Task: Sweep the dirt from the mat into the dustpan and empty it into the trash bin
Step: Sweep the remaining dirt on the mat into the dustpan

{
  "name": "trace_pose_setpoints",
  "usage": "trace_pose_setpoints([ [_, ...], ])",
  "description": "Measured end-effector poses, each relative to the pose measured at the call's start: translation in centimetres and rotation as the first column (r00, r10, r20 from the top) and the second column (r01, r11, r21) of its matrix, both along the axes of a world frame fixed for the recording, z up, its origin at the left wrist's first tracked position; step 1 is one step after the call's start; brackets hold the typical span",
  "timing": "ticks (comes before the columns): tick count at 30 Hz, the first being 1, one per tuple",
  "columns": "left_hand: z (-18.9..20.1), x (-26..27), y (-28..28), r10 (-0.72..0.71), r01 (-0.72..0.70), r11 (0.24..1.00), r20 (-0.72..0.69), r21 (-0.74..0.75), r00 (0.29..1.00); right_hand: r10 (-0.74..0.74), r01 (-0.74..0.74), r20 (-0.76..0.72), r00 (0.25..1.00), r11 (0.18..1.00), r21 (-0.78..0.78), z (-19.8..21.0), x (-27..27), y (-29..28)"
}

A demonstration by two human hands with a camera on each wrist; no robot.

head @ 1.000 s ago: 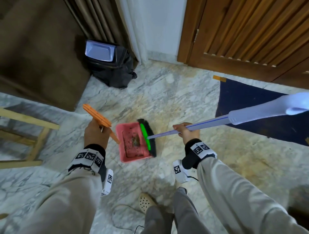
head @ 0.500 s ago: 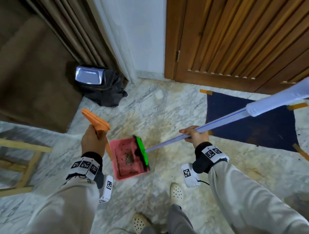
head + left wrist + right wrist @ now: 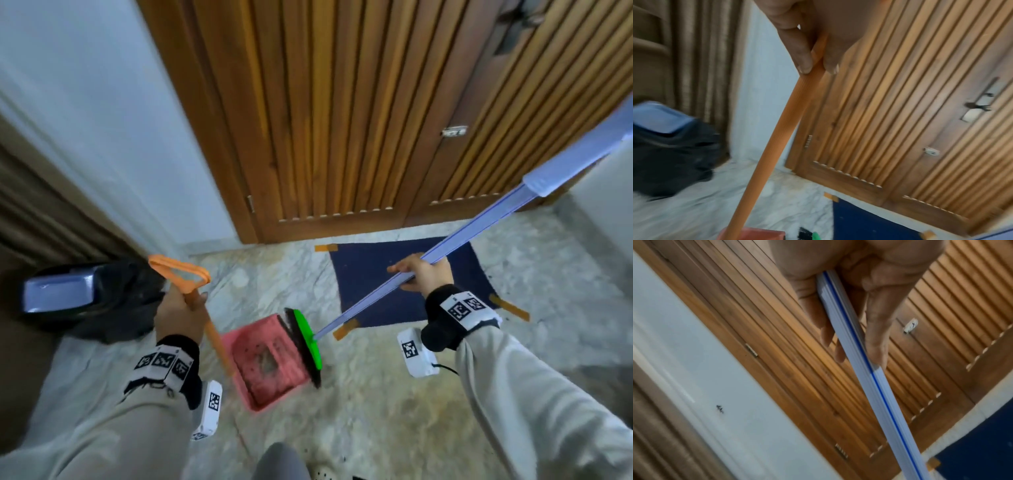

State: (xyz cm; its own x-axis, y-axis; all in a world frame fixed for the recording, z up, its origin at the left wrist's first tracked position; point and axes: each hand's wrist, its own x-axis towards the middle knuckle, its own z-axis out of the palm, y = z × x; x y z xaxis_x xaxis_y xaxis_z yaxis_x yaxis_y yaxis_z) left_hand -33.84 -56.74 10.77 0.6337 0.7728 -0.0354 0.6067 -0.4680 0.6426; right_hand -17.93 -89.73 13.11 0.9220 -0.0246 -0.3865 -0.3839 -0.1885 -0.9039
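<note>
The left hand (image 3: 181, 317) is closed round the orange handle (image 3: 214, 337) of the dustpan (image 3: 270, 363), with fingers (image 3: 797, 48) and thumb wrapped about the shaft just below its looped top end. The handle slants down and to the right from that grip to the pink pan, which is seen with a dark clump of dirt (image 3: 266, 363) lying on its floor; whether the pan rests on the marble floor (image 3: 394, 411) or is held just above it cannot be told. The right hand (image 3: 423, 274) is clasped round the pale broom handle (image 3: 455, 245) — the thumb is laid along the shaft in the right wrist view, the fingers curled beneath it. From there the shaft runs down and to the left to the green broom head (image 3: 308, 342), whose black bristles are pressed against the open right edge of the dustpan. The dark blue mat (image 3: 376, 284) is spread on the floor behind the broom, in front of the slatted wooden door (image 3: 342, 120), its corners fixed with strips of tan tape (image 3: 346, 329). The trash bin (image 3: 89, 301) — black-bagged, with a bluish swing lid — stands at the far left, beside the curtain (image 3: 694, 56), well apart from the mat and just beyond the left hand.
</note>
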Motion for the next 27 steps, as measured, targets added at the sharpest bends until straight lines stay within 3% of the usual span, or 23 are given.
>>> trace_pose_setpoints([
  [3,0.0,6.0,-2.5,-0.120,0.120,0.993,0.057,0.000,0.991,-0.044,0.047,0.060,0.997,0.997,-0.053,0.8,2.5,-4.5],
  [9,-0.6,18.5,-7.8,-0.296,0.298,0.954,0.066,-0.016,0.953,0.097,-0.068,0.083,0.992,0.949,-0.307,0.8,7.8,-12.0],
  [12,-1.4,24.3,-10.2,-0.375,0.377,0.926,0.062,-0.028,0.925,0.197,-0.161,0.014,0.980,0.838,-0.521,0.9,10.6,-14.7],
  [15,-1.8,28.9,-12.9,-0.414,0.417,0.906,0.056,-0.078,0.909,0.308,-0.290,-0.085,0.948,0.719,-0.632,0.9,13.8,-17.3],
  [19,-1.4,33.1,-16.1,-0.466,0.474,0.877,0.103,-0.079,0.879,0.370,-0.365,-0.144,0.918,0.644,-0.672,1.4,17.8,-21.0],
  [27,-1.4,40.4,-24.8,-0.436,0.440,0.893,0.063,-0.088,0.898,0.359,-0.326,-0.100,0.928,0.651,-0.685,0.6,27.8,-32.3],
])
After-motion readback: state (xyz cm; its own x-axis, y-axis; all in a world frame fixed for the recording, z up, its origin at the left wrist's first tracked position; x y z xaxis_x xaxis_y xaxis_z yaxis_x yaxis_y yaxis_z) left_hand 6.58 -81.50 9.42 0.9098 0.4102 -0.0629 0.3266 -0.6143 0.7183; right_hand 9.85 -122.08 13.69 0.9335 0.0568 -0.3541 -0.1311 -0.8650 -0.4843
